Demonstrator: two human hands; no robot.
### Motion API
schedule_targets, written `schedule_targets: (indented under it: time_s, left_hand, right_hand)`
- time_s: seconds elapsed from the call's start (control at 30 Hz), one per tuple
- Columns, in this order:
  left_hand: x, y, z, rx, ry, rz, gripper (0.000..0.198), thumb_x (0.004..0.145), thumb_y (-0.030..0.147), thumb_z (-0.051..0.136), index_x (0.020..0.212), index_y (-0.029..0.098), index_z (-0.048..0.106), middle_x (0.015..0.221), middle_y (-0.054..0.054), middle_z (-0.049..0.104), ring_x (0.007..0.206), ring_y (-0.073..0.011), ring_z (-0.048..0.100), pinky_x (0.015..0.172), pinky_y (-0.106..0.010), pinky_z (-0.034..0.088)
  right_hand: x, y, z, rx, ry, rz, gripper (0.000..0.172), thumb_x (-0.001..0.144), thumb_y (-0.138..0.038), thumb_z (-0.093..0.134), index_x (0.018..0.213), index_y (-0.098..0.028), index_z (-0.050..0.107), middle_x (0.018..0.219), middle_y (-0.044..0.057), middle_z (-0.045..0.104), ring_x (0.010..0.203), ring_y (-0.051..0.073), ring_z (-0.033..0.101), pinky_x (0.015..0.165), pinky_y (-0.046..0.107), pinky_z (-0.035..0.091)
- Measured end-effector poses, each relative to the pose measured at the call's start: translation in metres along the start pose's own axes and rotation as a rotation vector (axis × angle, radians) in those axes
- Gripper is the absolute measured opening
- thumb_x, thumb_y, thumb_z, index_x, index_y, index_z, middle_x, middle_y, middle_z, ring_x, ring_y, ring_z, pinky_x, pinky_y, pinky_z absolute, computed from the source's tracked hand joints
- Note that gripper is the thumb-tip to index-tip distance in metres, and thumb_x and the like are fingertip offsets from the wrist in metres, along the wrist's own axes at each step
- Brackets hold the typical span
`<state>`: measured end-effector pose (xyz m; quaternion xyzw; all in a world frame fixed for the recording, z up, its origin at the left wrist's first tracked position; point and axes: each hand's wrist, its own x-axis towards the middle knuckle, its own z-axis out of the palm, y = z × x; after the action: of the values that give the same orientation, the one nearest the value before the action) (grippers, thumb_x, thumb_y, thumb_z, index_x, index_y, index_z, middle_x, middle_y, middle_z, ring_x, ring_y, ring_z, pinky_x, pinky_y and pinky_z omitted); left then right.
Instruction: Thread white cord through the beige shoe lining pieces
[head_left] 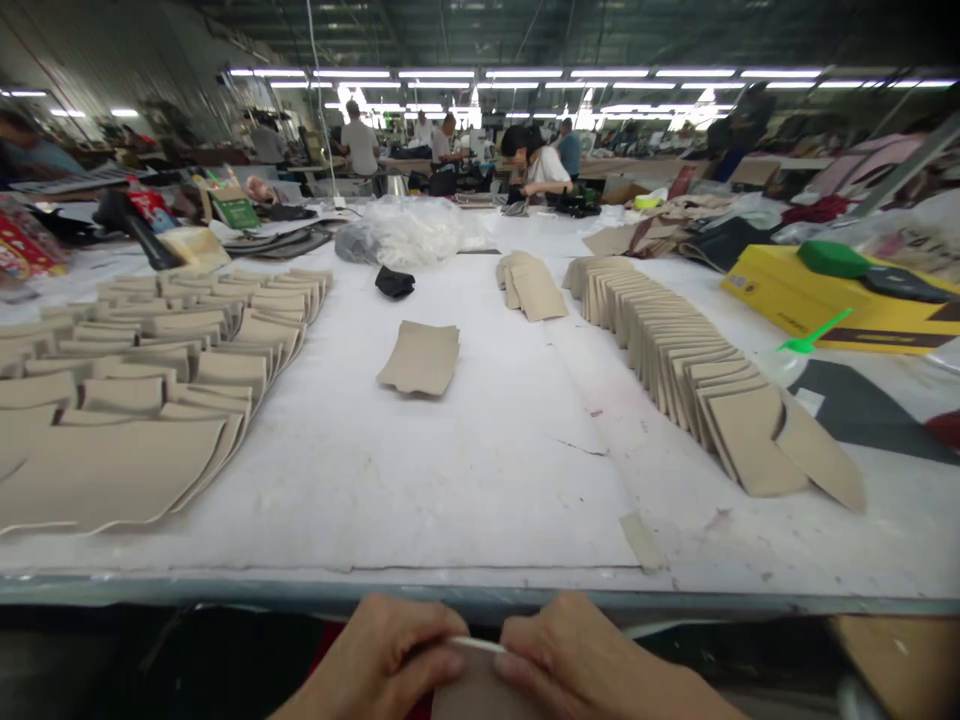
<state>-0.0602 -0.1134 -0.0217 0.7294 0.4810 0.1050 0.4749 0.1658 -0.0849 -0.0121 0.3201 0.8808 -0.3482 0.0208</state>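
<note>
Below the table's front edge, my left hand (397, 650) and my right hand (562, 650) pinch the upper edge of a beige fabric panel (480, 690) between thumbs and fingers. The panel's pale edge shows between my thumbs, and its lower part runs out of the picture. A similar single beige panel (421, 358) lies on the white tabletop (420, 480) straight ahead. Overlapping rows of beige panels (120, 460) cover the left side. On the right, a long fanned row of beige pieces (667, 350) curves toward me.
A small beige stack (531, 286) and a crumpled black piece (394, 283) lie farther back, before clear plastic bags (412, 230). A yellow box (832, 300) stands at right, near a green-handled brush (814, 335). Another person (536, 165) sits across the table.
</note>
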Motion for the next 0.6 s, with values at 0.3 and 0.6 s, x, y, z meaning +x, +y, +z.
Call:
schedule_targets:
  time_s: [0.3,0.6]
  left_hand:
    - [-0.005,0.01,-0.001,-0.123,0.083,-0.051,0.028,0.092,0.034,0.048,0.076,0.016,0.062,0.063,0.004,0.049,0.061,-0.0104,0.044,0.056,-0.02,0.03]
    - [0.002,0.0,0.003,-0.027,0.025,-0.002,0.035,0.089,0.04,0.045,0.07,0.016,0.062,0.064,0.0,0.053,0.061,-0.0122,0.047,0.056,-0.022,0.03]
  right_hand:
    - [0.005,-0.023,-0.014,0.005,-0.059,0.069,0.016,0.095,-0.024,0.049,0.087,-0.018,0.062,0.08,0.004,0.071,0.072,0.02,0.068,0.054,0.024,0.033]
    - [0.005,-0.009,0.002,-0.041,-0.021,0.049,0.015,0.085,-0.02,0.055,0.069,-0.021,0.055,0.056,-0.005,0.048,0.039,0.01,0.037,0.038,0.023,0.017]
